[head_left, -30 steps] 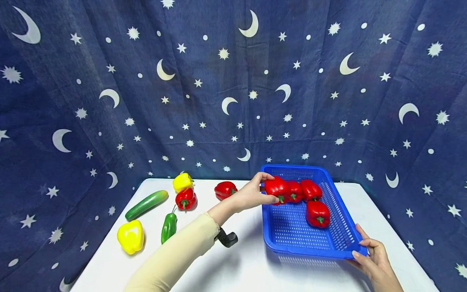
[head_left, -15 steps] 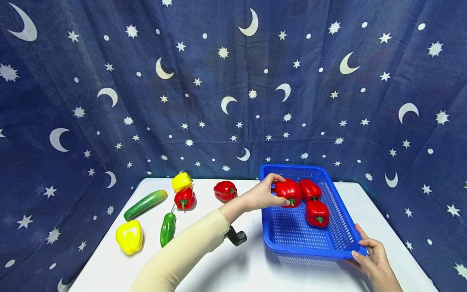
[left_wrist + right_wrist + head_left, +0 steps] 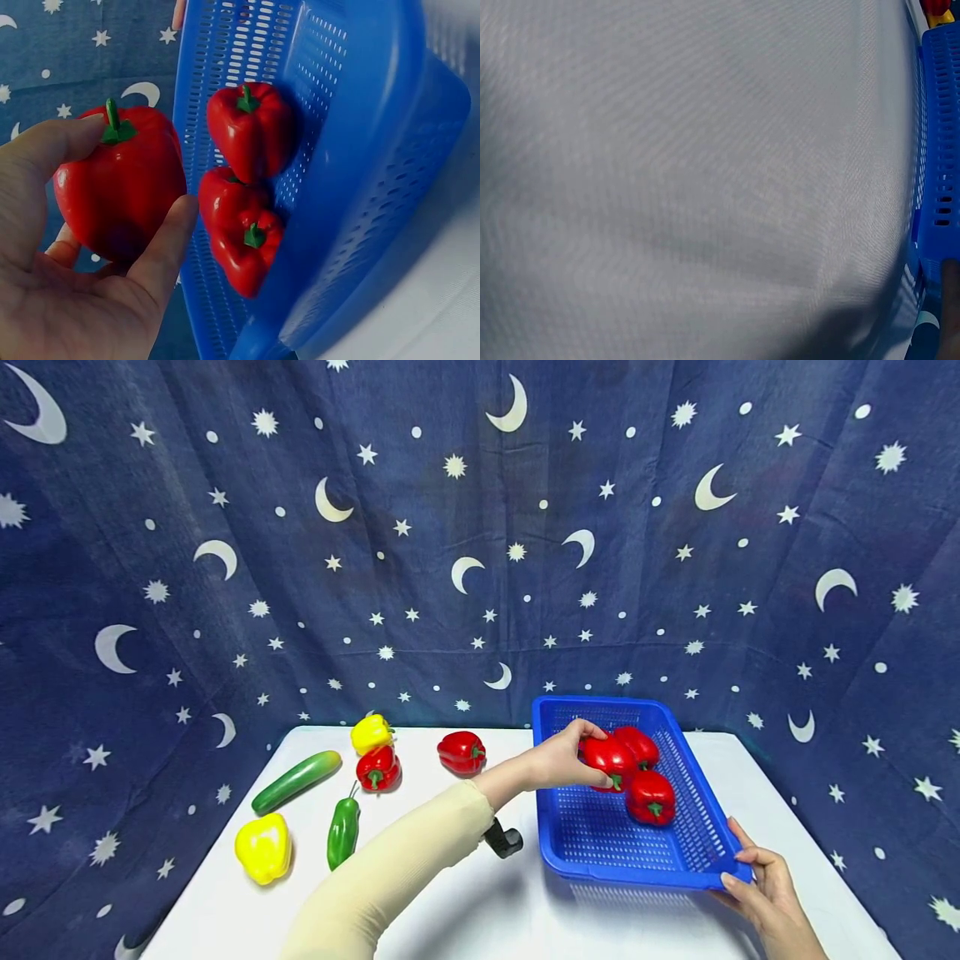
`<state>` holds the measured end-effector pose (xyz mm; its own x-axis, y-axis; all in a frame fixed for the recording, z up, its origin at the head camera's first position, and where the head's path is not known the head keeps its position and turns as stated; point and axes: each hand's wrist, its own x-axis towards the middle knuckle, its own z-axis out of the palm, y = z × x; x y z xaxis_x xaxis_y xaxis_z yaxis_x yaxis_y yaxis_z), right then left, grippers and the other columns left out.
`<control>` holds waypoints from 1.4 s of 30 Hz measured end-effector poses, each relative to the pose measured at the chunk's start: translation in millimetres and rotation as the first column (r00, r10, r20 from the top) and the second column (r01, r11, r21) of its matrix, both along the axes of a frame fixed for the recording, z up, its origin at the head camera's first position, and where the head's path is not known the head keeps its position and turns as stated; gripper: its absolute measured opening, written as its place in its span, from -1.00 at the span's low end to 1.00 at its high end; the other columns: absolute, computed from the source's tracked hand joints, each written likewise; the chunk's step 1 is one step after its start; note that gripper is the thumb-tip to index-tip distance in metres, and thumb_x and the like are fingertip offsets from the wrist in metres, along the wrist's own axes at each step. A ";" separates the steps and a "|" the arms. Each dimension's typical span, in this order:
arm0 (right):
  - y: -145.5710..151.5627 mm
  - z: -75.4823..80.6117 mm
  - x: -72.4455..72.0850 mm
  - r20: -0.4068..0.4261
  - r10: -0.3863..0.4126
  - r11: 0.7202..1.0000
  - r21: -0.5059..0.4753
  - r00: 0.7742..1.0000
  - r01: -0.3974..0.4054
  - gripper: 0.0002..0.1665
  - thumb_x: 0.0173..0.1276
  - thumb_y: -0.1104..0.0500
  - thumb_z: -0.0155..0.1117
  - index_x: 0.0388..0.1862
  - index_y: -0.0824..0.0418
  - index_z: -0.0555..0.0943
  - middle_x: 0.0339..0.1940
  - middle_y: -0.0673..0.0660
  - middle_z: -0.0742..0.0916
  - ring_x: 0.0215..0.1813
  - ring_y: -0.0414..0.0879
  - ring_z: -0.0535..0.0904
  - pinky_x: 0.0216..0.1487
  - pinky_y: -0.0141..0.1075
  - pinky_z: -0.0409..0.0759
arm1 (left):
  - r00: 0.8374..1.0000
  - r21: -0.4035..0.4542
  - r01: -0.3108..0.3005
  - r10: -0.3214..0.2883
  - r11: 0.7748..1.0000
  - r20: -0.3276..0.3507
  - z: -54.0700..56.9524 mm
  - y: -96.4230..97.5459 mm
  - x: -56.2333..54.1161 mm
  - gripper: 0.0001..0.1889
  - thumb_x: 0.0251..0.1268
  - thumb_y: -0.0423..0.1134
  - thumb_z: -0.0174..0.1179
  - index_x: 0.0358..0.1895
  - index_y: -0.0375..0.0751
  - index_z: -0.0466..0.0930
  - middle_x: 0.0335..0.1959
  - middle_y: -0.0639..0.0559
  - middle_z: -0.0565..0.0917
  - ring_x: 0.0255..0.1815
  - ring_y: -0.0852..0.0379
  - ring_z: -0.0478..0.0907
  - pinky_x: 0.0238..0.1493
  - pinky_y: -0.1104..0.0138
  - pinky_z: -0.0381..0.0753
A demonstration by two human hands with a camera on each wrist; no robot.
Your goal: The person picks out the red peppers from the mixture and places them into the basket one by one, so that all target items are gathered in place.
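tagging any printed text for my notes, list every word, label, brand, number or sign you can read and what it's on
None: no word, label, brand or number can be read in any view.
Backdrop: only a pattern of moons, stars and dots.
Red pepper in the left hand, and blue basket: no lettering visible.
Black device at the wrist: too small to tell.
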<state>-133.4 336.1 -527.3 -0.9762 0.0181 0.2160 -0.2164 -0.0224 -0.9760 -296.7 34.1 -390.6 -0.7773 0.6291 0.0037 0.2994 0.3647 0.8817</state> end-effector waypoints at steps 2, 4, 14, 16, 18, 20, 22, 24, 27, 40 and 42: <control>0.1 -0.1 0.2 -0.001 -0.002 1.000 -0.004 1.000 0.002 -0.62 0.60 0.39 -0.01 0.19 0.10 0.13 0.73 0.02 -0.06 0.21 -0.55 0.40 -0.04 -0.38 0.67 | 1.000 -0.019 -0.008 0.008 1.000 0.001 1.1 4.2 0.4 -0.37 0.08 -0.23 0.54 0.20 0.02 0.39 0.04 0.11 0.52 -0.06 0.23 0.54 -0.04 0.42 0.60; -0.3 -0.1 0.6 -0.008 0.001 1.000 -0.011 1.000 -0.001 -0.62 0.60 0.40 -0.02 0.18 0.10 0.13 0.73 0.02 -0.05 0.21 -0.55 0.40 -0.04 -0.38 0.67 | 1.000 -0.040 -0.015 0.015 0.999 0.001 2.0 8.0 1.4 -0.37 0.07 -0.23 0.56 0.18 0.03 0.40 0.01 0.10 0.53 -0.07 0.23 0.55 -0.05 0.42 0.60; -1.9 1.2 1.7 -0.057 0.031 1.000 -0.003 0.998 -0.031 -0.63 0.59 0.44 -0.05 0.18 0.12 0.15 0.72 -0.02 0.00 0.25 -0.54 0.39 0.00 -0.38 0.66 | 0.999 -0.198 0.035 -0.040 0.980 -0.024 8.9 17.4 1.3 -0.38 0.06 -0.25 0.58 0.15 -0.03 0.40 -0.02 0.08 0.54 -0.07 0.22 0.53 -0.07 0.45 0.61; -1.5 1.3 1.5 -0.070 0.038 0.999 -0.006 0.997 -0.039 -0.63 0.59 0.45 -0.06 0.18 0.13 0.15 0.71 -0.04 0.02 0.26 -0.53 0.39 0.00 -0.38 0.66 | 0.998 -0.238 0.056 -0.060 0.970 -0.008 11.1 18.8 0.8 -0.39 0.07 -0.27 0.57 0.14 -0.04 0.40 -0.02 0.07 0.53 -0.08 0.21 0.53 -0.11 0.44 0.64; -1.6 1.1 1.5 -0.083 0.040 0.999 -0.016 0.996 -0.041 -0.63 0.58 0.47 -0.08 0.17 0.14 0.15 0.70 -0.05 0.06 0.28 -0.52 0.40 0.01 -0.38 0.66 | 0.997 -0.265 0.075 -0.072 0.961 0.022 12.6 21.0 0.5 -0.40 0.08 -0.28 0.57 0.13 -0.05 0.40 -0.03 0.04 0.52 -0.09 0.19 0.53 -0.16 0.42 0.67; -1.5 0.6 1.3 -0.094 0.041 0.999 -0.032 0.995 -0.044 -0.63 0.57 0.49 -0.08 0.18 0.15 0.16 0.69 -0.06 0.08 0.29 -0.51 0.40 0.01 -0.38 0.67 | 0.995 -0.281 0.085 -0.069 0.956 0.065 13.7 23.2 0.9 -0.42 0.10 -0.31 0.55 0.11 -0.06 0.39 -0.05 0.02 0.51 -0.11 0.17 0.53 -0.20 0.37 0.71; -1.9 0.3 1.5 -0.095 0.033 0.999 -0.036 0.995 -0.037 -0.63 0.56 0.50 -0.08 0.17 0.18 0.16 0.69 -0.06 0.10 0.29 -0.50 0.40 0.00 -0.37 0.67 | 0.992 -0.287 0.088 -0.058 0.954 0.111 13.4 25.4 1.8 -0.43 0.10 -0.34 0.55 0.09 -0.07 0.38 -0.05 0.00 0.50 -0.13 0.14 0.54 -0.18 0.29 0.75; -1.8 0.0 1.5 -0.090 0.026 0.999 -0.031 0.996 -0.029 -0.63 0.55 0.50 -0.06 0.16 0.18 0.17 0.69 -0.08 0.10 0.28 -0.51 0.40 -0.01 -0.36 0.68 | 0.988 -0.298 0.093 -0.050 0.950 0.146 11.6 27.3 2.4 -0.44 0.10 -0.36 0.54 0.08 -0.08 0.38 -0.06 -0.02 0.49 -0.13 0.12 0.54 -0.15 0.22 0.76; -1.3 -0.1 2.1 -0.086 0.021 1.000 -0.017 0.996 -0.023 -0.63 0.56 0.50 -0.06 0.16 0.18 0.16 0.68 -0.09 0.10 0.27 -0.52 0.40 -0.03 -0.35 0.68 | 0.984 -0.316 0.104 -0.052 0.943 0.169 8.7 28.9 3.3 -0.44 0.10 -0.39 0.54 0.07 -0.10 0.38 -0.06 -0.03 0.49 -0.14 0.11 0.56 -0.13 0.16 0.76; -3.1 -0.2 1.8 -0.072 0.016 0.999 -0.030 0.997 -0.019 -0.63 0.57 0.48 -0.06 0.17 0.20 0.14 0.70 -0.05 0.06 0.26 -0.53 0.41 -0.03 -0.35 0.68 | 0.976 -0.377 0.082 0.002 0.923 0.219 10.9 33.3 -6.0 -0.42 0.08 -0.43 0.53 0.04 -0.10 0.33 -0.07 -0.04 0.47 -0.12 0.08 0.56 -0.11 0.14 0.76; -2.7 -1.6 1.4 -0.098 0.028 0.998 -0.046 0.995 -0.032 -0.63 0.55 0.51 -0.08 0.17 0.22 0.13 0.70 -0.07 0.08 0.28 -0.52 0.42 -0.04 -0.35 0.69 | 0.975 -0.377 0.074 0.013 0.923 0.222 12.4 35.6 -6.2 -0.43 0.08 -0.43 0.53 0.03 -0.11 0.32 -0.06 -0.05 0.46 -0.11 0.07 0.56 -0.11 0.14 0.76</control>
